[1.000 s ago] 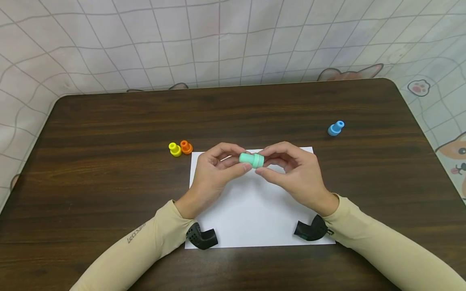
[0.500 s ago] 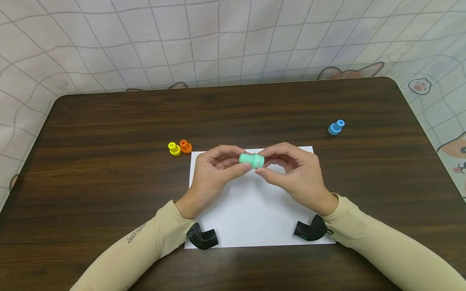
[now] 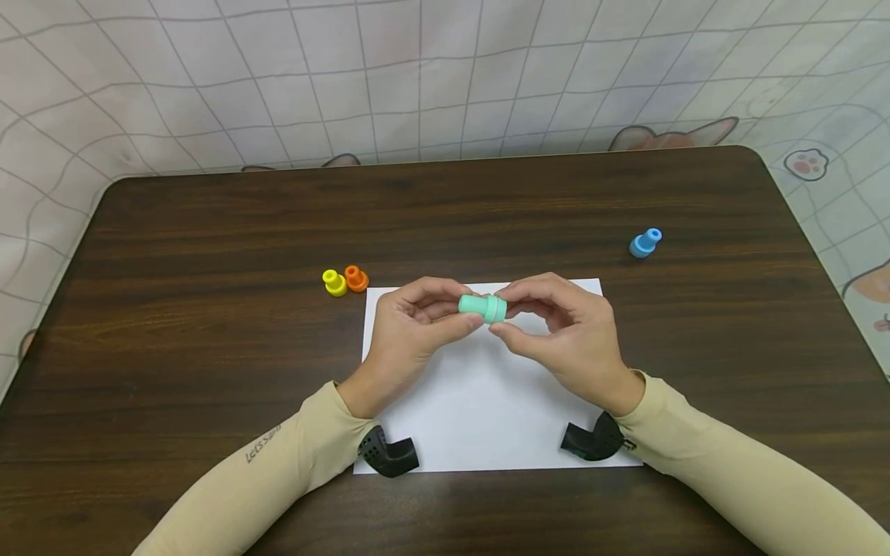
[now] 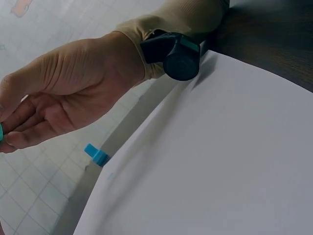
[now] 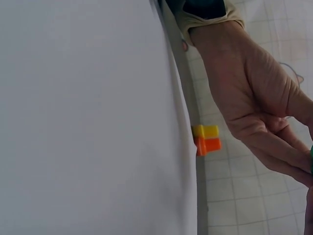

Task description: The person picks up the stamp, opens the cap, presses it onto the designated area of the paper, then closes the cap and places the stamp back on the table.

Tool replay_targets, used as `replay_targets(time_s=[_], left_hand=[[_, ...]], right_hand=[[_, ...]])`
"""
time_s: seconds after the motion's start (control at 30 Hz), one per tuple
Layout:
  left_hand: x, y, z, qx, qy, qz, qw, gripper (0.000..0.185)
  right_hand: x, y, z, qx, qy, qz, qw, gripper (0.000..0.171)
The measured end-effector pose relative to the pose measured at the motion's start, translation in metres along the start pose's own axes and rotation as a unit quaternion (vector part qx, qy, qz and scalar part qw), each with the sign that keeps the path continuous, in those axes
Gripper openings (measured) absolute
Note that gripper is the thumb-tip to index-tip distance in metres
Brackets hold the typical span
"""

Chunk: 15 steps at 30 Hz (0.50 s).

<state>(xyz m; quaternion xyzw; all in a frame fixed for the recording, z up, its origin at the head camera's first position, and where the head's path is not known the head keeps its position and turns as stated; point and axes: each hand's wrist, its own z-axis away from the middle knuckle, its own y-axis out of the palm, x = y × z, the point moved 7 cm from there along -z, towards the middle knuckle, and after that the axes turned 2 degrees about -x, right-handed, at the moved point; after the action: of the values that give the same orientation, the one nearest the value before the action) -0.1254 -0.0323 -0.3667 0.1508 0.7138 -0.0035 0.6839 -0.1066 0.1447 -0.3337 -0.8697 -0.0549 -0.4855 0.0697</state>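
Note:
Over the white paper (image 3: 480, 409), a mint-green toy stamp (image 3: 476, 306), a small stepped cylinder, lies sideways between both hands in the head view. My left hand (image 3: 413, 324) pinches its narrower end between thumb and fingers. At the wider, ringed end, my right hand (image 3: 566, 332) has its thumb below and fingers behind, gripping it. Only a green edge of it shows at the border of each wrist view. Which part the right fingertips press is partly hidden.
A yellow stamp (image 3: 334, 283) and an orange stamp (image 3: 357, 279) stand side by side past the paper's left back corner. A blue stamp (image 3: 645, 242) stands farther back on the right of the dark wooden table (image 3: 208, 232). A gridded cloth (image 3: 445, 77) hangs behind.
Both hands keep the same hold on the green stamp, with no clear movement. The head view shifts very slightly.

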Motion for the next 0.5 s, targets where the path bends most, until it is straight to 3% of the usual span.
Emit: replay_targets(time_s=[0.5], left_hand=[[-0.0084, 0.0023, -0.0007, 0.004, 0.013, 0.000, 0.9999, 0.030]], right_hand=[[0.0090, -0.0005, -0.0001, -0.016, -0.057, -0.005, 0.998, 0.040]])
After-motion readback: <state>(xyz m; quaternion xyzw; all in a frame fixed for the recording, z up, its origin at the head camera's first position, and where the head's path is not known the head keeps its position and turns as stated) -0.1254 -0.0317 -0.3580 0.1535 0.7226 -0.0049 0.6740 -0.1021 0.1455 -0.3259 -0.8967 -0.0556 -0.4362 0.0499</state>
